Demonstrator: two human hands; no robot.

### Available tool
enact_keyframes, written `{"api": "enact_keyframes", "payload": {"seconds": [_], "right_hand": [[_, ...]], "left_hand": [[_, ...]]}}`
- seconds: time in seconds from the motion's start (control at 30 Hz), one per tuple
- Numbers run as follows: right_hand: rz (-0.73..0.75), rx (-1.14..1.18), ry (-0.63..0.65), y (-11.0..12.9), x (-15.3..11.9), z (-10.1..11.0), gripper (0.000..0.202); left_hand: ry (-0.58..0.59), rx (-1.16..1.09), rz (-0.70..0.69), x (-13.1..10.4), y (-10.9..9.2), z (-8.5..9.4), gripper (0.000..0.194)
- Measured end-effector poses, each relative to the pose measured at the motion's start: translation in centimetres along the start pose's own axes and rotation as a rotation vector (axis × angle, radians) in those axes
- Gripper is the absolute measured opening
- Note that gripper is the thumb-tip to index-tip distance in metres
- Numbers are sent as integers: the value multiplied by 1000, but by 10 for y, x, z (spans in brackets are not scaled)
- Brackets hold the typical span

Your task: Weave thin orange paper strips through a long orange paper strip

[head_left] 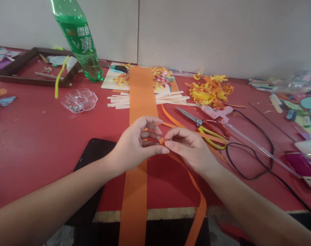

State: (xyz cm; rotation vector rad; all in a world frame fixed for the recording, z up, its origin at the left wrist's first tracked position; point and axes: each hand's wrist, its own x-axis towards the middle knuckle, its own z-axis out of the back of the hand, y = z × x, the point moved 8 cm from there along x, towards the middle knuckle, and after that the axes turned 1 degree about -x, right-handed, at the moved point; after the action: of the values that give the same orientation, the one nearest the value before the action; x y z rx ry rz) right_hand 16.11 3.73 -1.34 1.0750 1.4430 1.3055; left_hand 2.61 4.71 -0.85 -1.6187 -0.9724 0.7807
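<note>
Narrow orange paper strip [202, 204] ran from near centre toward five o'clock | right hand [188, 145]: fingers pinched its fold [162, 140] | left hand [132, 143]: fingers curled close, grip could not be told | small fold looked formed, long tail hung unfolded

The held strip [162, 140] looks like matt paper, the bottle [79, 39] glossy plastic.

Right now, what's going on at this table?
Someone is holding a thin orange strip in the fingers of the left hand and right hand, above a red table. Wide orange paper runs below the left hand and past the table's near edge. Over to the right lie scissors and a pink glue gun, with yellow and orange scraps behind them.
</note>
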Motion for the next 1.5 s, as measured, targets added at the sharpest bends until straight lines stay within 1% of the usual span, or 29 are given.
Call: {"api": "enact_keyframes", "payload": {"seconds": [0.1, 0.33, 0.47, 0.57, 0.77, 0.83, 0.93, 1.07, 1.13, 1.27, 1.33, 1.4, 1.5], "right_hand": [[25, -16, -34, 2, -1, 1, 16], [107, -103, -53, 11, -2, 3, 7], [130, -94, -57, 12, -1, 5, 6], [108, -65, -21, 10, 0, 2, 9], [-3, -68, 44, 4, 0, -4, 17], [-36, -43, 43, 0, -1, -3, 19], [-63, 46, 37, -5, -1, -1, 21], [-119, 198, 40, -13, -1, -1, 22], [-146, 257, 60, -15, -2, -4, 23], [-165, 297, 67, -14, -1, -5, 19], [-167, 315, 63, -14, 0, -5, 22], [-172, 320, 75, -12, 0, -7, 27], [-199, 313, 111, -11, -1, -11, 29]], "left_hand": [[-4, -11, 3, 0, 1, 0, 52], [-44, 12, 1, -1, 0, 4, 54], [-56, 23, 1, -1, -1, 5, 53], [-40, 24, 0, -1, 0, 3, 51], [6, 35, 22, -1, 2, -1, 48], [50, 26, 61, 0, 3, -4, 45], [116, -50, 161, 0, 7, -8, 38], [135, -165, 300, -1, 14, -10, 20], [139, -221, 342, -2, 16, -12, 16], [82, -311, 394, -1, 19, -11, 16], [48, -332, 410, -1, 21, -10, 16], [11, -344, 407, -1, 22, -7, 14], [-82, -387, 363, 1, 20, 1, 9]]}}
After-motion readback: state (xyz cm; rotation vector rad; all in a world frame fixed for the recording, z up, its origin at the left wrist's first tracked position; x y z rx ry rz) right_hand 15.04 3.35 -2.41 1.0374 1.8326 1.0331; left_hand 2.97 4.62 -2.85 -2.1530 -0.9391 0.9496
